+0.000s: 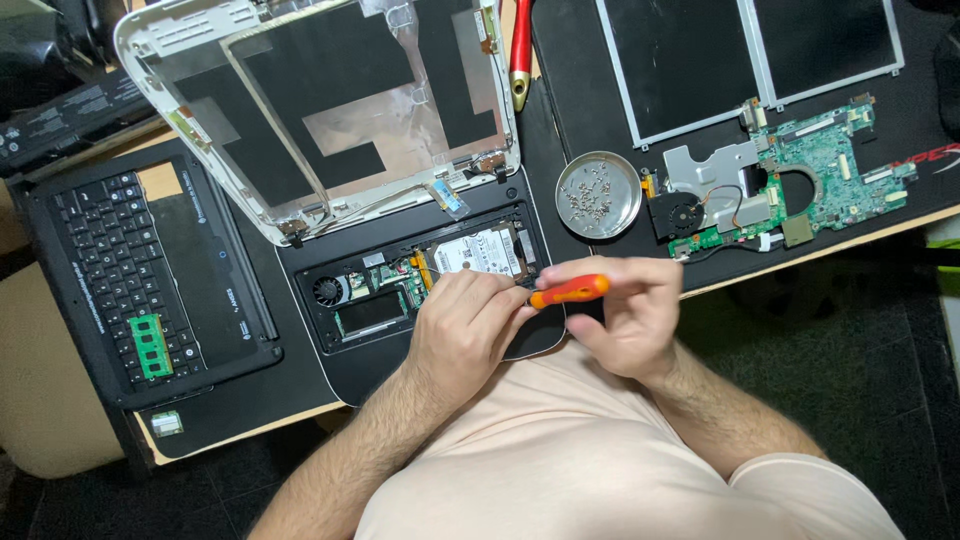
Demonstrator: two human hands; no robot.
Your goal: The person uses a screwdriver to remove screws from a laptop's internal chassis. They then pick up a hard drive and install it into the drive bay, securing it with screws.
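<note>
Orange handle first: that's the small screwdriver (568, 291) I've got pinched in my right hand (622, 318), fingers closed round it, lying nearly level with the tip pointing left into the open laptop base (345, 370). My left hand (463, 332) is right up against it, fingers curled shut on the shaft end, resting on the edge of the open bay. Can't see the actual tip, my fingers cover it.

Inside the bay there's the silver hard drive (482, 250) just above my left knuckles, a bit of green board beside it, and the little round fan (328, 291) off at the left end. The base sits on a black mat at the table's front edge, right above my lap.

Leaning over the back of the base is the stripped lid shell (330, 100), white rim, foil and black patches inside. To my left is the removed keyboard deck (150, 270) with a green memory stick (151, 346) lying on it. On the right, well apart from my hands, a round metal dish of screws (598, 194), then a green motherboard (800, 180) with its black fan, and two dark panels (750, 55) behind it. A red-handled tool (520, 45) lies up near the lid's corner.
</note>
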